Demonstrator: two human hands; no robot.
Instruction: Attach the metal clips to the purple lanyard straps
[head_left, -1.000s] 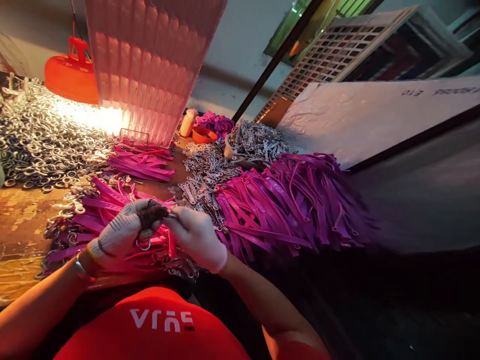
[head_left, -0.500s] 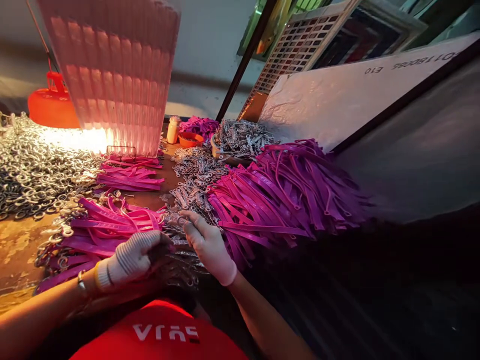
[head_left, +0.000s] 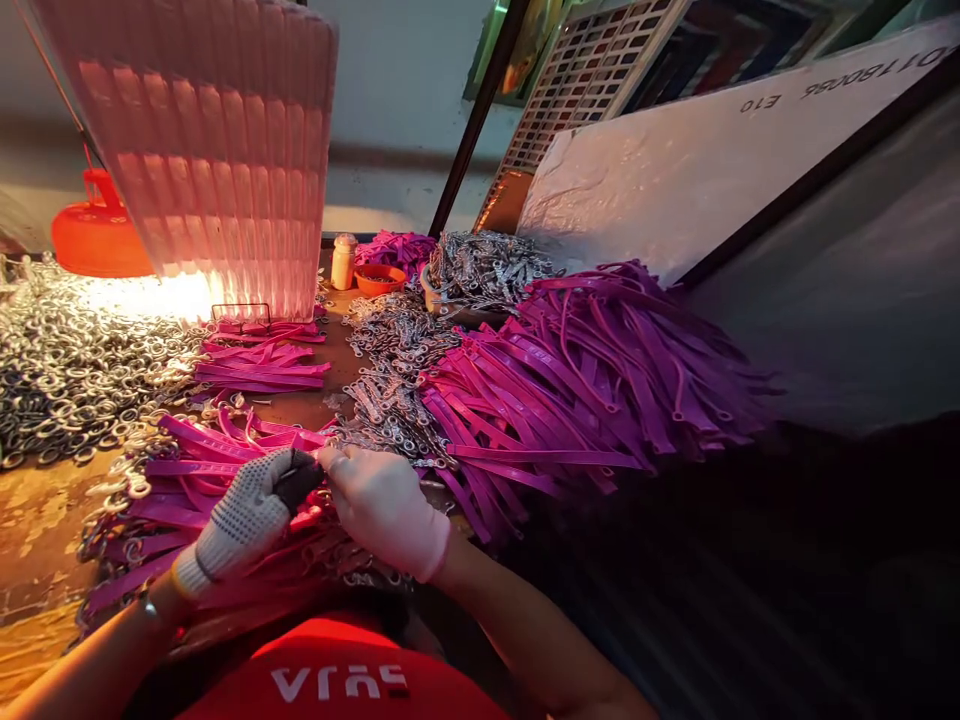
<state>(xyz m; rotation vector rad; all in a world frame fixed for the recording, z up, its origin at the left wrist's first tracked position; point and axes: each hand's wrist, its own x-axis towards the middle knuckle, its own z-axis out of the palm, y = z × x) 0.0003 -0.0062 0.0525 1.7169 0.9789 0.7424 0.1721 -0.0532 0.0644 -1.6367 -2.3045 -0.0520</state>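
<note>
My left hand [head_left: 251,510], in a speckled knit glove with dark fingertips, is closed over the near pile of purple straps [head_left: 202,440]. A bit of purple strap shows at its fingertips. My right hand [head_left: 386,515], in a thin white glove, is pinched shut against the left fingertips; what lies between its fingers is too small to make out. Metal clasps [head_left: 386,400] lie in a heap just beyond my right hand. To the right is a large stack of purple straps [head_left: 525,400].
Metal rings and hooks [head_left: 67,370] are heaped at left under a lit orange lamp [head_left: 101,235]. A ribbed translucent panel [head_left: 225,160] stands beside it. Farther back are a bottle [head_left: 343,262], an orange bowl [head_left: 380,280] and a basin of clasps [head_left: 487,265]. A white board [head_left: 637,190] leans at right.
My right hand has moved left and its fingers have closed, meeting the left hand's fingertips. The left hand has shifted slightly left and up. The camera view has tilted a little.
</note>
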